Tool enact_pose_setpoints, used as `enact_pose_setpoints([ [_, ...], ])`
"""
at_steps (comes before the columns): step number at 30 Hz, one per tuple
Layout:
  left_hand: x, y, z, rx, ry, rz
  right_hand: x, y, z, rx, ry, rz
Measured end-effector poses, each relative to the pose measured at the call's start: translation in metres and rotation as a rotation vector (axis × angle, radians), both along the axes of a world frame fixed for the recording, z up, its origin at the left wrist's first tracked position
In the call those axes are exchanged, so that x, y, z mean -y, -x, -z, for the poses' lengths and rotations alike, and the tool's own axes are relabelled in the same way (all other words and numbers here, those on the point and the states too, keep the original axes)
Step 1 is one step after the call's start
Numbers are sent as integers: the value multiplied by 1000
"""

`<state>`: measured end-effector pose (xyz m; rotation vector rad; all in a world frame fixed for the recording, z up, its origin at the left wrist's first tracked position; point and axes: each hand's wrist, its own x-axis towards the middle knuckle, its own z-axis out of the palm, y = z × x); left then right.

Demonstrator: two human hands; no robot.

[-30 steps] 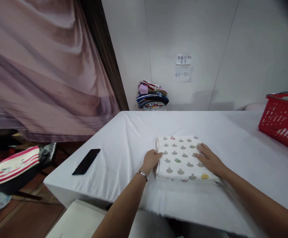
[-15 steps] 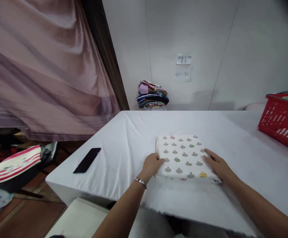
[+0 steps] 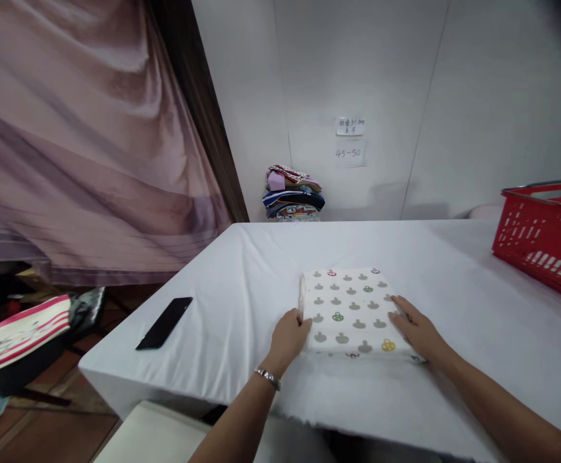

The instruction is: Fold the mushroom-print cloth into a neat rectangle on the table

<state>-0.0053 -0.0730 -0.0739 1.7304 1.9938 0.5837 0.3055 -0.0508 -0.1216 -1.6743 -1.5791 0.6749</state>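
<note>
A neatly folded white cloth printed with grey, green, red and yellow mushrooms lies flat on the white-covered table. My left hand grips its left edge, thumb on top and the other fingers partly hidden at the side; a silver bracelet is on that wrist. On the opposite side, my right hand holds the right edge, with its thumb and forefinger tips on the printed top. Folded layers show along the cloth's left side.
A black phone lies at the table's left. A red basket stands at the right. Behind the far edge is a stack of folded clothes, near paper notes on the wall. A pink curtain hangs at left; a white stool is below.
My view has shifted slightly, so the scene sits a little lower and further left. Both hands keep to the same edges of the folded cloth, which looks unchanged.
</note>
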Motion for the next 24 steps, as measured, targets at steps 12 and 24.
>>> enact_pose_setpoints([
  [12, -38, -55, -16, -350, -337, 315, -38, 56, -47, 625, -252, -339],
  [24, -51, -39, 17, -239, -110, 228, -62, 60, -20, 740, -123, -388],
])
